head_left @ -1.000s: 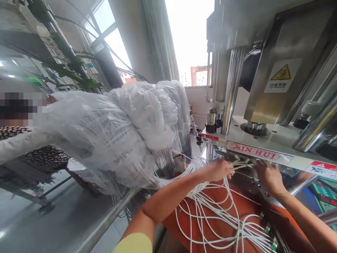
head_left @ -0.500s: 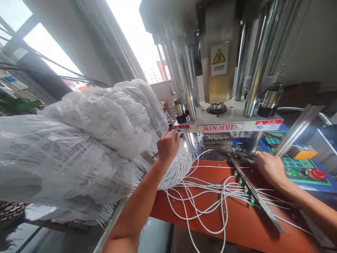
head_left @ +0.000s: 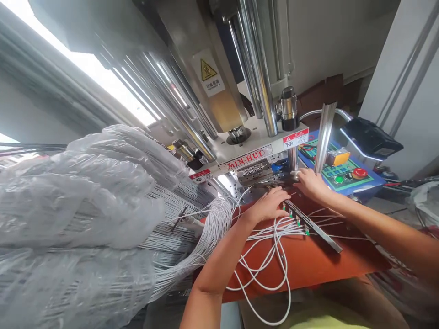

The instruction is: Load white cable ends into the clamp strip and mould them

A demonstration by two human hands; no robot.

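Observation:
My left hand (head_left: 270,204) reaches over the upper end of a metal bar fixture (head_left: 318,230), fingers spread, palm down, near a dark metal piece under the press. My right hand (head_left: 311,183) is bent with its fingertips at a small pale, rounded end (head_left: 295,173) of that metalwork; the grip itself is partly hidden. Green-tipped connectors (head_left: 298,223) sit along the bar's left side, with white cables (head_left: 260,235) running from them. The bar lies slanted on the orange-red work surface (head_left: 318,260).
A press plate marked MIN-HUI (head_left: 245,157) hangs above both hands. Plastic-wrapped cable bundles (head_left: 85,201) fill the left side. At right stand an upright metal post (head_left: 325,137), a control box with a red button (head_left: 360,173) and a black lamp (head_left: 372,137).
The view has turned right. My left hand has moved from the press plate's left corner down to the bar's upper end, its fingers now spread. My right hand remains by the metalwork.

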